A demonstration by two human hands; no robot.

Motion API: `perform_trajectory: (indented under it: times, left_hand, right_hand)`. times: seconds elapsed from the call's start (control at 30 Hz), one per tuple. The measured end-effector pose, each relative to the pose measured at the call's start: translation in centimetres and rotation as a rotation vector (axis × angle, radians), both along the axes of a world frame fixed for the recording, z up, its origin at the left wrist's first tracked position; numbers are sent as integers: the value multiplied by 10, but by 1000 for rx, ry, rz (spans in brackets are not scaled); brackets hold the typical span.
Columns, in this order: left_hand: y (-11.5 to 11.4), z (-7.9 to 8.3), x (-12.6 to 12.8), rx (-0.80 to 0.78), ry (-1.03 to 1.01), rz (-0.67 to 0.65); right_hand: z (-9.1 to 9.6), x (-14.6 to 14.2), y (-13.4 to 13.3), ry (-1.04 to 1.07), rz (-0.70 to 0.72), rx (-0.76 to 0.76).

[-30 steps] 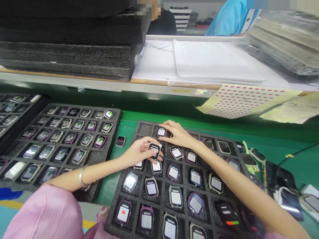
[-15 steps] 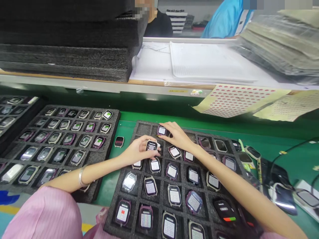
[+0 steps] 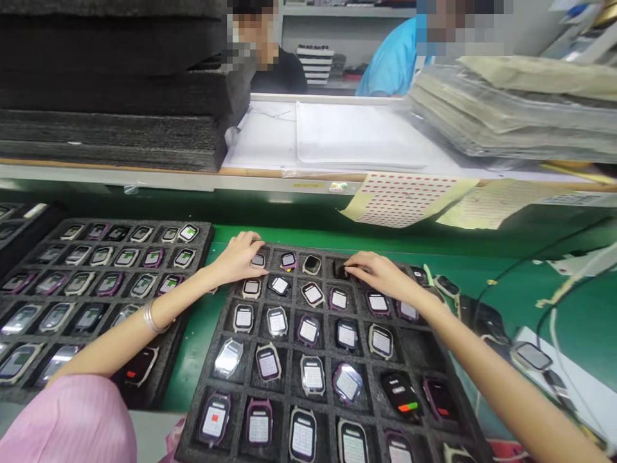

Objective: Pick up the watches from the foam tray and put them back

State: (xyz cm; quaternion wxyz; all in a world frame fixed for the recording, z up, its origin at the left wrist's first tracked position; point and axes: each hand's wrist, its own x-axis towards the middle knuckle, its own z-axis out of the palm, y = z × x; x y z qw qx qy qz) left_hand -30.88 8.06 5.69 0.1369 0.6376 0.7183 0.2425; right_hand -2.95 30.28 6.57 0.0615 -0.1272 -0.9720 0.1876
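Observation:
A black foam tray (image 3: 284, 329) with square compartments holds several smartwatches, many with lit white screens. My left hand (image 3: 240, 258) is at its far left corner, thumb and fingers closed around a smartwatch (image 3: 258, 260) in the corner compartment. At the back row, farther right, the fingertips of my right hand (image 3: 380, 275) grip the edge of a dark-screened smartwatch (image 3: 340, 269), partly hidden by them. Between my hands lie a purple-framed watch (image 3: 288, 260) and a light-framed watch (image 3: 312, 264).
A second foam tray (image 3: 190, 307) of watches lies to the left. Loose watches (image 3: 447, 286) and cables (image 3: 554, 334) are at the right. Above the back edge, a shelf carries stacked black foam (image 3: 110, 138), papers (image 3: 357, 132) and bagged sheets (image 3: 506, 116). Two people sit beyond.
My left hand has moved left with a watch, which now sits in the formerly vacant corner compartment. My right hand has left the purple watch and moved right to a dark one. The view has shifted.

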Motion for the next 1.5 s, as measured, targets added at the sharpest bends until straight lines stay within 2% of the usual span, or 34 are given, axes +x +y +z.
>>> perform_trajectory:
  times: [0.1,0.17,0.3,0.43,0.53,0.6,0.77,0.83,0.93,1.0,1.1,1.3,1.5]
  left_hand:
    - [22,13,28,-23,59,-68]
    - [43,15,56,-33,81,-82]
    - [81,-1,105,-79,97,1]
    - [96,-17,116,-108,53,80]
    - [96,-21,109,-93,-36,88]
    - [94,-19,107,-60,-122,77]
    - [85,1,125,66,-416,28]
    - [79,12,134,62,-694,-19]
    - [69,25,142,0,-1229,-42]
    - [66,28,145,-19,-1403,3]
    - [65,28,147,-15,-1431,17]
    - [63,22,152,6,-1247,-59]
    - [61,19,155,46,-1109,-3]
  right_hand:
    - [-9,5,-11,-2,-72,36]
    - [-14,0,-19,-2,-133,40]
    - [-25,-11,-28,27,-247,-44]
    - [-35,-8,-26,141,-348,-213]
    - [-33,0,-26,269,-376,-377]
    - [-25,6,-30,360,-362,-505]
    - [7,24,-51,493,-308,-806]
    - [16,31,-60,511,-298,-903]
    - [21,38,-68,523,-289,-1125]
    - [20,40,-70,519,-266,-1290]
    - [16,40,-69,532,-220,-1391]
    - [11,41,-64,533,-165,-1359]
    - [8,43,-64,523,-73,-1547]
